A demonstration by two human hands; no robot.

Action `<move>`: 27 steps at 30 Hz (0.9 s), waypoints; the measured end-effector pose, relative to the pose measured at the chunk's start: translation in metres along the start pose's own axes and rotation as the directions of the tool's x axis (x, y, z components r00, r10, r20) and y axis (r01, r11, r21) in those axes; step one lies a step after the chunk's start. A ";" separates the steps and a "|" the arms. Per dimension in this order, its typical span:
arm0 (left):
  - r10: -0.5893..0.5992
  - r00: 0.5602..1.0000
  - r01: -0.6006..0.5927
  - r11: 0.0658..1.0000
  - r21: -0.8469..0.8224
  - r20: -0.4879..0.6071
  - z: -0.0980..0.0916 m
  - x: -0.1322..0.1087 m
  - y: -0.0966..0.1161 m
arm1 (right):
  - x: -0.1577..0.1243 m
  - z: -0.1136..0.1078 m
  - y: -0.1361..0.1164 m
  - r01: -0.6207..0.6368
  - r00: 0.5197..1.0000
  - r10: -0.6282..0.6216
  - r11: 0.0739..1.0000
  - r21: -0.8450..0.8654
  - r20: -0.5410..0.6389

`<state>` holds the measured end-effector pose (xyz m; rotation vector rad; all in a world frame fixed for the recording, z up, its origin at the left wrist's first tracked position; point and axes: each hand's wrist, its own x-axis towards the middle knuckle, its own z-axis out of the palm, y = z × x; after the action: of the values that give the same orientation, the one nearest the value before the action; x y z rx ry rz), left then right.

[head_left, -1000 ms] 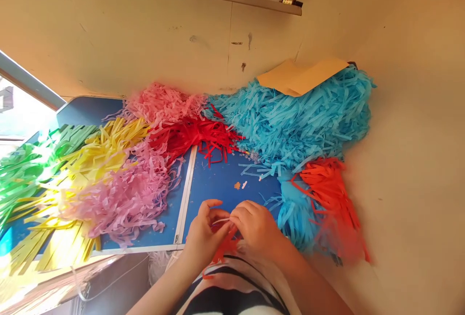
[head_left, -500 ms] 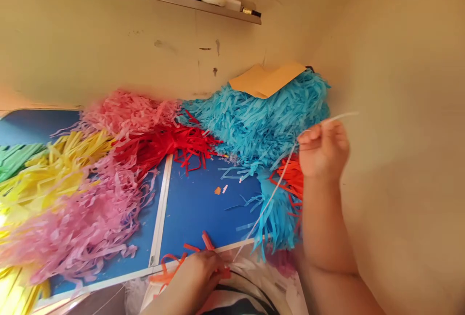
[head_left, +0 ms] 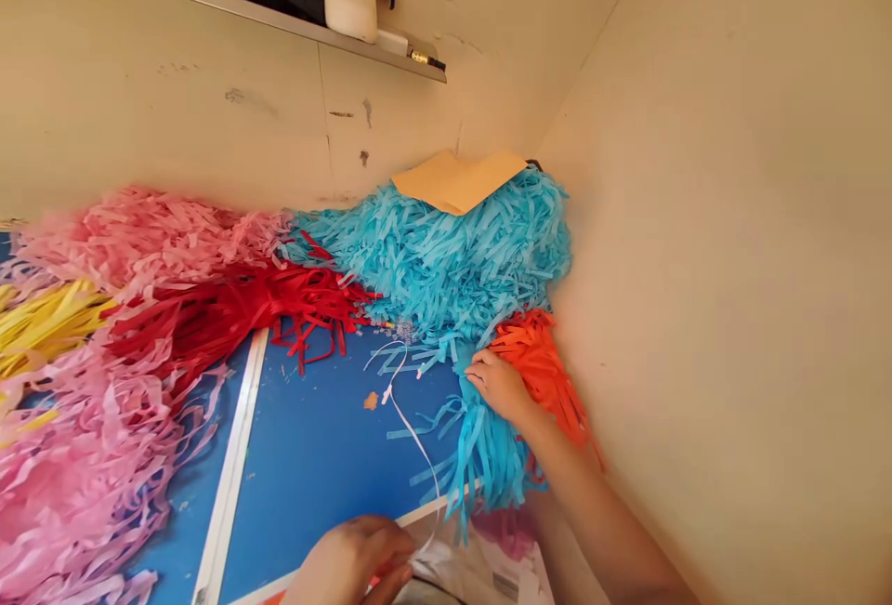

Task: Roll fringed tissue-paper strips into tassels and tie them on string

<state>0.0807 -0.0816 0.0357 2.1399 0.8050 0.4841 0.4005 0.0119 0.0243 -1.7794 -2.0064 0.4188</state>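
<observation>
The left hand (head_left: 352,560) pinches a white strip (head_left: 413,428) at the tabletop (head_left: 313,456) edge; the right hand (head_left: 498,384), half-curled, touches orange fringe (head_left: 540,359). Tugging may tear the strip.

Pink shreds (head_left: 90,456), red strips (head_left: 229,308) and a tan envelope (head_left: 456,179) lie about.

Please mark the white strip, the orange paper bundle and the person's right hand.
white strip (head_left: 411,428): head view, midway along its length.
orange paper bundle (head_left: 540,359): head view, upper part of the strips.
right hand (head_left: 498,384): head view, back of the hand.
</observation>
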 end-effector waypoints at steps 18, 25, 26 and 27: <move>0.128 0.988 -0.117 0.986 0.119 -0.091 -0.026 0.047 0.015 | 0.002 -0.113 0.009 0.006 0.905 0.137 0.942 0.334 -0.404; 0.216 0.785 -0.170 0.976 0.133 -0.581 -0.089 0.092 0.026 | 0.037 -0.140 -0.070 0.284 0.934 -0.224 0.938 0.197 -0.277; 0.236 0.733 -0.170 0.972 0.163 -0.638 -0.101 0.102 0.030 | 0.043 -0.137 -0.085 0.341 0.926 -0.303 0.927 0.154 -0.226; 0.284 0.705 -0.192 0.959 0.210 -0.650 -0.112 0.111 0.034 | 0.049 -0.133 -0.100 0.395 0.910 -0.373 0.912 0.111 -0.180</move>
<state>0.1100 0.0380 0.1397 2.1983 0.9580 1.4538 0.3764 0.0403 0.1939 -1.2461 -2.0909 0.2815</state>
